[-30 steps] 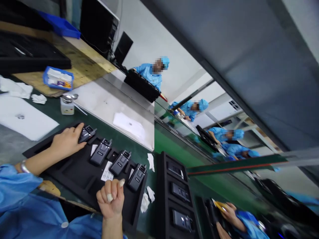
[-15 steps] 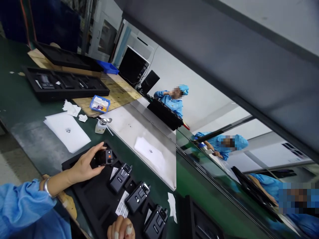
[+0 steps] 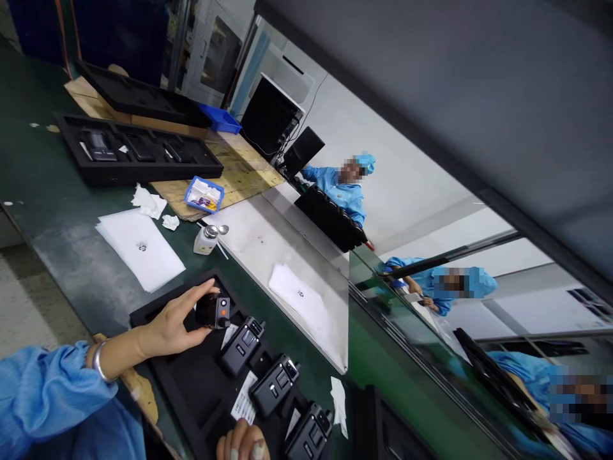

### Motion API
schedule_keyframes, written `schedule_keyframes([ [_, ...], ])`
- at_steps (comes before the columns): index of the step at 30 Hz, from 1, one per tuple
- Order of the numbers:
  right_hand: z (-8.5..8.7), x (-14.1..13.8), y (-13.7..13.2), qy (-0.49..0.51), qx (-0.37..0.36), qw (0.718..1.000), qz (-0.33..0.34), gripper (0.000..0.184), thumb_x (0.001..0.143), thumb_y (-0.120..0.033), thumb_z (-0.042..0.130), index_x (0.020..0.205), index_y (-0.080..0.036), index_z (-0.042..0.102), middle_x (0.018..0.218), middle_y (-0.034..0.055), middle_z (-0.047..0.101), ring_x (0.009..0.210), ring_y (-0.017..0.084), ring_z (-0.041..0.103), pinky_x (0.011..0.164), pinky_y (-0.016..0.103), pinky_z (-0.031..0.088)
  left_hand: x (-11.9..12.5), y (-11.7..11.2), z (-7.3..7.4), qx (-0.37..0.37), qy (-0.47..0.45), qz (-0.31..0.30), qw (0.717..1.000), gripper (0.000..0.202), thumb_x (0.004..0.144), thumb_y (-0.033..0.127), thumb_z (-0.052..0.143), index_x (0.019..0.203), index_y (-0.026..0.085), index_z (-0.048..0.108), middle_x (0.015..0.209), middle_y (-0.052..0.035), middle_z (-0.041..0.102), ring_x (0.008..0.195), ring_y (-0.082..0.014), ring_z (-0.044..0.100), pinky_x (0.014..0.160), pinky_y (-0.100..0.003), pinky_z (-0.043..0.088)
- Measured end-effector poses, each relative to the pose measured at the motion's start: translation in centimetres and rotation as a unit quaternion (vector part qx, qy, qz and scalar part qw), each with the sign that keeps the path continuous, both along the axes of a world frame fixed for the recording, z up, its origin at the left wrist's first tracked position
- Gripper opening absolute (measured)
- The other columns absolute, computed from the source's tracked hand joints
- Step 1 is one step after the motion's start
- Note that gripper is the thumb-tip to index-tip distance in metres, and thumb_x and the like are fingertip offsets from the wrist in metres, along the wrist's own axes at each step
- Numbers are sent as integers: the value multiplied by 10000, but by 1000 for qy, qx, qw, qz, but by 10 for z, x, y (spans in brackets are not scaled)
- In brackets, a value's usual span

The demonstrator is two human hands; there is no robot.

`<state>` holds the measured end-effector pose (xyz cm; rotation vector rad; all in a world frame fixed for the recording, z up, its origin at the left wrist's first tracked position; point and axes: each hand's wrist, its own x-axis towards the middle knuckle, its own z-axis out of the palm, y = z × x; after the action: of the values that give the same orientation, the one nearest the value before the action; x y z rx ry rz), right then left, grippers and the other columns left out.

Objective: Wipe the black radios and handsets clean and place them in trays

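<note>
My left hand [image 3: 168,327] is closed around a black handheld device [image 3: 219,312], thumb on one side and fingers on the other. Its end face, with an orange button and a small round fitting, points away from me. The device is above a black foam tray [image 3: 179,383]. Three similar black devices [image 3: 242,345] with stubby knobs sit along the tray's far side, white printed slips [image 3: 244,397] beside them. At the bottom edge my right hand [image 3: 243,442] has curled fingers with pale coverings on some tips; whatever is inside the curl is hidden.
White sheets [image 3: 138,248] and crumpled tissue [image 3: 148,202] lie beyond the tray, near a metal-topped bottle [image 3: 205,240] and a blue box [image 3: 205,194]. Another foam tray [image 3: 143,167] stands at far left. Across a glass partition [image 3: 373,287], co-workers in blue sit.
The whole view has shifted slightly, moving the scene rightward in the picture. My left hand still grips the device over the tray, and my right hand stays curled at the bottom.
</note>
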<state>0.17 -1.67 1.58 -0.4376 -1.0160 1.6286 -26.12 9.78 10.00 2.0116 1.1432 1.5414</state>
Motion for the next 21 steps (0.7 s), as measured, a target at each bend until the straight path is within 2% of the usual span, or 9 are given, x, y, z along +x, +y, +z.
schedule_keyframes([
  [3,3,-2,-4,34,-2,999,-19,585,937,-631,484,557,-229,294,528,-95,263,320,37,206,303,185,261,-5,10,-4,-134,-64,-38,988,861,783,211,716,1543,233,312,1348,-122,613,1228,-259,608,1059,-413,497],
  [5,7,-3,-7,20,-23,999,-43,581,932,-634,489,559,-226,310,529,-89,286,325,35,205,312,188,256,-11,19,0,-246,-154,-95,952,877,762,269,746,1532,208,332,1311,-135,638,1171,-266,641,1027,-428,513],
  [8,13,-3,-12,-20,-77,994,-71,596,887,-678,541,553,-224,349,527,-81,321,341,37,209,340,205,268,-22,30,14,-395,-291,-185,852,907,767,358,765,1532,175,314,1158,-139,716,979,-248,713,917,-405,555],
  [10,17,-4,-14,-31,-114,989,-90,589,858,-679,587,555,-219,380,534,-75,349,357,38,211,362,213,275,-29,32,24,-470,-339,-228,782,862,780,402,762,1506,164,362,1070,-138,747,860,-238,731,821,-370,570],
  [13,23,-9,-13,-21,-135,985,-109,549,861,-635,620,573,-205,438,546,-67,391,370,28,195,377,205,247,-32,28,28,-559,-363,-258,699,678,801,469,727,1334,91,547,976,-183,762,725,-244,732,670,-327,570],
  [15,27,-15,-11,-26,-136,983,-119,519,866,-604,638,593,-191,478,558,-66,417,372,14,172,384,197,211,-30,27,24,-604,-372,-251,658,563,833,481,679,1191,51,612,953,-224,759,674,-245,729,614,-311,565],
  [18,34,-23,-9,-66,-151,976,-144,493,850,-572,684,616,-176,505,572,-66,442,381,3,170,411,195,180,-27,30,15,-642,-382,-227,625,467,898,446,589,1148,51,604,952,-250,755,635,-240,724,549,-289,551],
  [21,34,-27,-10,-102,-158,969,-157,483,845,-551,699,621,-172,500,574,-65,450,394,5,190,424,189,169,-25,37,11,-654,-379,-214,619,453,941,448,509,1147,53,594,916,-253,755,593,-229,713,480,-258,517],
])
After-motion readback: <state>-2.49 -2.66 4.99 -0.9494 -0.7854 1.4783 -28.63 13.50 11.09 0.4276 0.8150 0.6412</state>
